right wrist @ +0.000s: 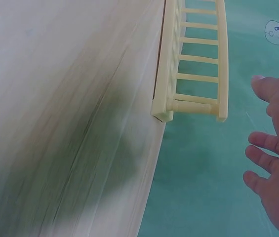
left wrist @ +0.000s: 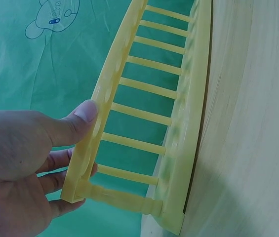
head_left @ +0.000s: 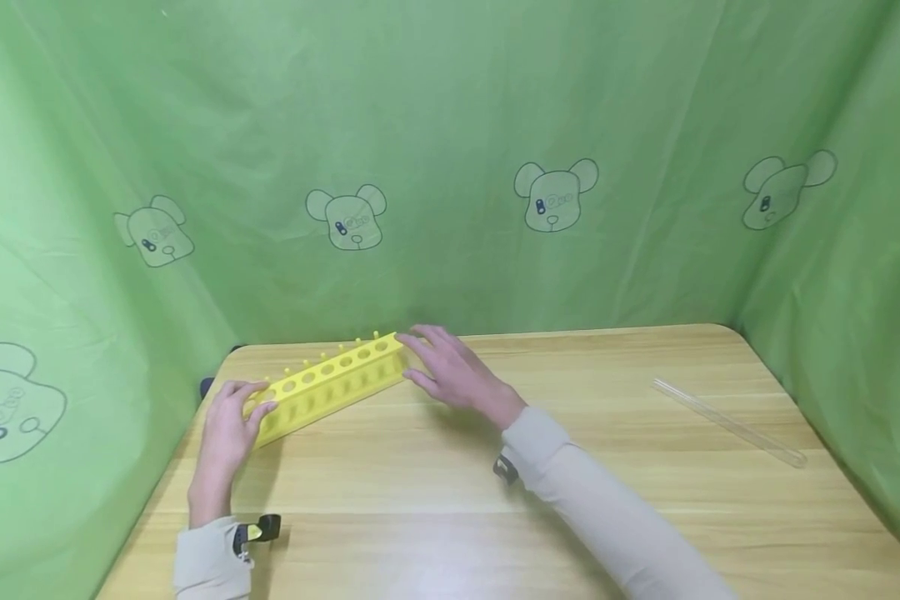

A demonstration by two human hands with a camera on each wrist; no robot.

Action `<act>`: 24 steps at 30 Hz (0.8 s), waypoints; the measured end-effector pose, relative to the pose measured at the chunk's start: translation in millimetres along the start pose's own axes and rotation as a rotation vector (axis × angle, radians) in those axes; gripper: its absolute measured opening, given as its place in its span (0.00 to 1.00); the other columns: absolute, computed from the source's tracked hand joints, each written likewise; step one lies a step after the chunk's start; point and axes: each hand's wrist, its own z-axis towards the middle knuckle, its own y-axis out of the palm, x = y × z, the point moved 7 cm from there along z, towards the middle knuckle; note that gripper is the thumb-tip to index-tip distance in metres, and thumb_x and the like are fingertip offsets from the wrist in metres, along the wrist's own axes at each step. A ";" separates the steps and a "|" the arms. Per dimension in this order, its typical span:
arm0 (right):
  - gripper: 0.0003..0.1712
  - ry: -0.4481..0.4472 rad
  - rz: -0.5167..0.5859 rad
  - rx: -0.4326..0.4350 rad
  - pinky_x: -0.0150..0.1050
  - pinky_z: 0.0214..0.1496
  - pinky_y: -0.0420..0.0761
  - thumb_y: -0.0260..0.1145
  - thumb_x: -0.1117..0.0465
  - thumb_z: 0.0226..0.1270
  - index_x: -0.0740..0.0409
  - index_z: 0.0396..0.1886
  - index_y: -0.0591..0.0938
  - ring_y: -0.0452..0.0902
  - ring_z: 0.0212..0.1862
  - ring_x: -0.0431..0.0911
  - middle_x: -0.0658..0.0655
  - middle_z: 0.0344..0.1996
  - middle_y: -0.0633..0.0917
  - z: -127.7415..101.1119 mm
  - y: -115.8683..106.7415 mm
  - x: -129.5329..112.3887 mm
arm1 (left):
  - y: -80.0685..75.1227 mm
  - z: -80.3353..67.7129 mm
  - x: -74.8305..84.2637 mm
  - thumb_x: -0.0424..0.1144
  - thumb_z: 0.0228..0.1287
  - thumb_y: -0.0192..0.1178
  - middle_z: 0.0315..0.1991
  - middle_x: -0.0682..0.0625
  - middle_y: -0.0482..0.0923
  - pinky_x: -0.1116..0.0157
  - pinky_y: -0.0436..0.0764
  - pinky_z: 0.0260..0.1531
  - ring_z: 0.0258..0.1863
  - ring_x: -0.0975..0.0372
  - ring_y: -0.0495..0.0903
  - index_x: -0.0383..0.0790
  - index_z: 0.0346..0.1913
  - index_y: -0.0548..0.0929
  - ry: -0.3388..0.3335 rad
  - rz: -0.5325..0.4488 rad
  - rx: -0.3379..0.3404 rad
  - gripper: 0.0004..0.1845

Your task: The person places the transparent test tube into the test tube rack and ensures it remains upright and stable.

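A yellow test tube rack (head_left: 336,377) stands slantwise at the back left of the table, a row of round holes along its top and short pegs behind. My left hand (head_left: 228,429) grips the rack's left end. In the left wrist view, its thumb (left wrist: 86,112) presses one side of the top bar, with fingers round the other. At the other end is my right hand (head_left: 457,371), fingers spread. The right wrist view shows a gap between those fingers (right wrist: 261,157) and the rack's end post (right wrist: 193,106).
A clear glass test tube (head_left: 727,423) lies slanted on the right part of the wooden table (head_left: 390,517). Green curtains (head_left: 450,108) with printed bear heads hang behind the table and along both sides. Each wrist wears a dark camera mount (head_left: 258,531).
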 end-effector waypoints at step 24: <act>0.31 -0.023 0.009 -0.058 0.49 0.76 0.66 0.63 0.51 0.77 0.58 0.73 0.71 0.68 0.70 0.55 0.63 0.69 0.73 24.7 19.5 -8.8 | 0.7 1.2 -0.6 0.31 0.65 0.69 0.52 0.29 0.76 0.37 0.75 0.54 0.51 0.35 0.75 0.26 0.59 0.81 -0.005 -0.004 0.009 0.21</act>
